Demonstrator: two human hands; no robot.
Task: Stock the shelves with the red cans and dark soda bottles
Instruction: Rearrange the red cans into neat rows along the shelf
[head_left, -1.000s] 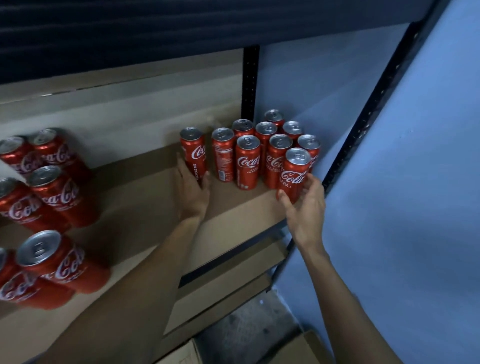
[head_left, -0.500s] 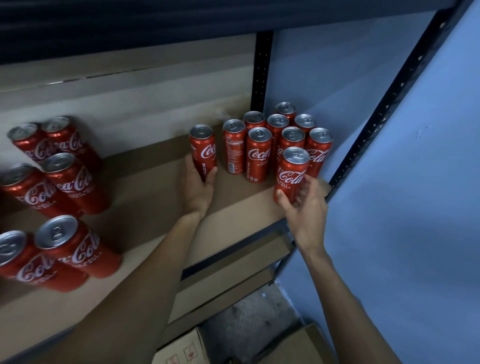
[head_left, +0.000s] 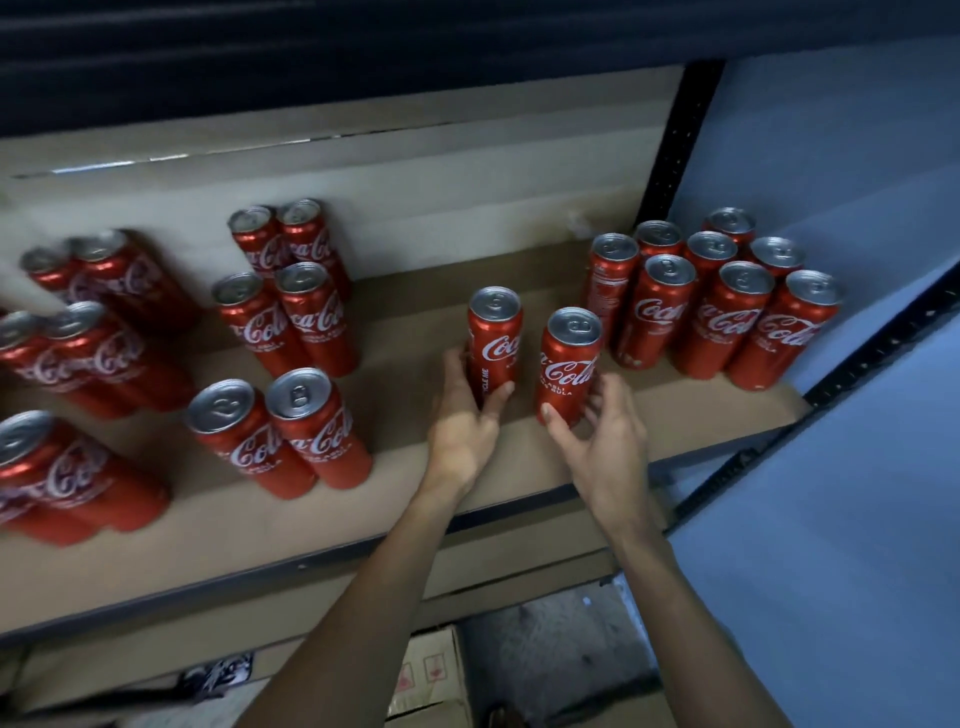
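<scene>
Centre of frame, on the brown shelf board (head_left: 519, 462): left hand (head_left: 460, 426) grips one upright Coca-Cola can (head_left: 493, 345); right hand (head_left: 602, 441) clasps the neighbouring can (head_left: 567, 366), fingers curled round its base.

"Coca-Cola" — red cans (head_left: 569, 366)
</scene>
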